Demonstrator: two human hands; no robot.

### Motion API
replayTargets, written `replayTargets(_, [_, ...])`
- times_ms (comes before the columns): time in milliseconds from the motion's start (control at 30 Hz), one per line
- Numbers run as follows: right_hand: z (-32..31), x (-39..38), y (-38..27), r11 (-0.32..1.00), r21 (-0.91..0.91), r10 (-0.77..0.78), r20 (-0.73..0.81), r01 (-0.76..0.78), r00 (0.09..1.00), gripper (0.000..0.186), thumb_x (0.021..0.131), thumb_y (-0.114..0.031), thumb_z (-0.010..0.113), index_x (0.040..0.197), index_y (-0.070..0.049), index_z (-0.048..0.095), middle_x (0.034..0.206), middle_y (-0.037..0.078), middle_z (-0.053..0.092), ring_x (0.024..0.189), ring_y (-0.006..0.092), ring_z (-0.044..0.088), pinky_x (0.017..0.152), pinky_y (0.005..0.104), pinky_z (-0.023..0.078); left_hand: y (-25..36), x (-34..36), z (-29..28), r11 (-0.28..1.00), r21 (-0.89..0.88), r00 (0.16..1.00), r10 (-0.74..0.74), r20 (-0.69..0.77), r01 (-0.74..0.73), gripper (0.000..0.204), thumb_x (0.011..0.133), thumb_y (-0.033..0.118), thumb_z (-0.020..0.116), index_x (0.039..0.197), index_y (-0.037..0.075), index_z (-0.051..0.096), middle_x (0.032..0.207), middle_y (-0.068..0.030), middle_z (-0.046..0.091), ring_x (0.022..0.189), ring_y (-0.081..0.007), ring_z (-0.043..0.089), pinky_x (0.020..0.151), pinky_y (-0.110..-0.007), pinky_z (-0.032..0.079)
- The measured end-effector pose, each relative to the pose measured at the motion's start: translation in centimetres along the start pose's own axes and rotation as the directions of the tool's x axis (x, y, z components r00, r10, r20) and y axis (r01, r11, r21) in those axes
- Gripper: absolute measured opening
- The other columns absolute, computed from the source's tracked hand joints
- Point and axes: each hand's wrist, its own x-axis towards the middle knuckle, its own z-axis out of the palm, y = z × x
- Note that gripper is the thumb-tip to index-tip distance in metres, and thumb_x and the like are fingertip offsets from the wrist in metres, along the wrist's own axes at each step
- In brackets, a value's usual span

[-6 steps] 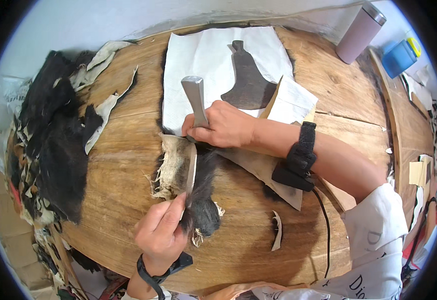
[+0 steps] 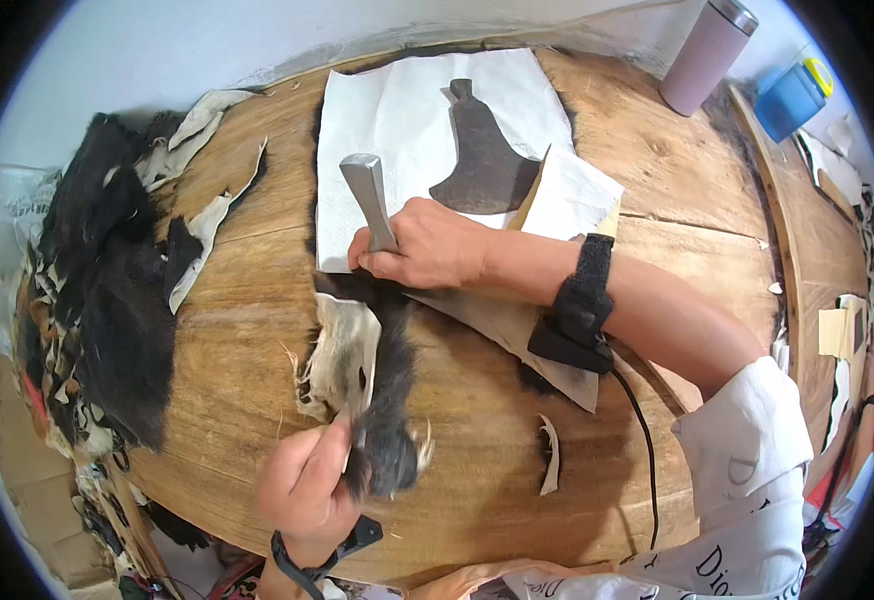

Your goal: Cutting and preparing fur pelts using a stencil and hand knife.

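Note:
In my right hand (image 2: 422, 245) is a metal knife (image 2: 368, 200), held upright by its flat flared handle; its lower end is hidden behind my fingers. That hand rests at the lower edge of a white sheet (image 2: 377, 110) laid over black fur. My left hand (image 2: 312, 480), closer to me, pinches the near end of a black fur piece (image 2: 389, 370). A pale skin-side flap (image 2: 345, 345) with frayed edges lies along the left of this fur. On the sheet lies a dark, axe-shaped flat template (image 2: 487, 155). Right of my right hand is a folded pale sheet (image 2: 567, 195).
Black fur scraps (image 2: 107, 270) are heaped at the left of the wooden table (image 2: 237, 390). A thin curved offcut (image 2: 551, 455) lies at the front. A pink tumbler (image 2: 707, 60) and blue container (image 2: 792, 100) stand back right. A black cable (image 2: 647, 450) runs from my right wrist strap.
The pale flap's far end has come away from my right hand, and more black fur shows beside it. My left hand has shifted slightly nearer. The whole view has shifted a little.

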Motion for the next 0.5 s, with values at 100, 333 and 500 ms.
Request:
replayTargets(100, [-0.5,0.5,-0.5,0.996,-0.058,0.067,0.082,-0.062,0.994,0.027,0.083,-0.026,0.046,0.095,-0.008,0.062,0.079,0.014,0.064,0.071,0.0315,0.061,0.069,0.0360,0.048,0.6,0.8,0.5,0.999,-0.037,0.994,-0.016,0.109,0.020,0.030,0.069,0.002,0.069,0.098,0.000,0.064,0.081,-0.0120,0.061,0.066,-0.0212,0.060,0.059,-0.028,0.048])
replayTargets(333, [-4.0,-3.6,-2.9,0.939,0.181,0.310,-0.066,-0.294,0.949,0.030,0.083,-0.030,0.046,0.092,-0.006,0.062,0.072,0.016,0.061,0.070,0.0322,0.057,0.069,0.0395,0.044,-0.6,2.3,0.0,0.913,-0.304,0.930,-0.170,0.325,0.273,0.023,0.084,0.016,0.057,0.100,0.000,0.062,0.090,-0.0149,0.063,0.066,-0.0223,0.063,0.059,-0.029,0.049])
replayTargets(500, [-8.3,-11.9,-6.6,0.863,-0.024,0.486,-0.237,-0.505,0.841,0.022,0.082,-0.021,0.058,0.094,-0.002,0.062,0.063,0.007,0.053,0.060,0.0179,0.050,0.057,0.0328,0.041,-3.8,3.3,0.0,0.977,-0.110,0.958,-0.153,0.244,0.184,0.019,0.085,0.010,0.054,0.098,-0.001,0.062,0.094,-0.0153,0.063,0.082,-0.0284,0.061,0.073,-0.033,0.047])
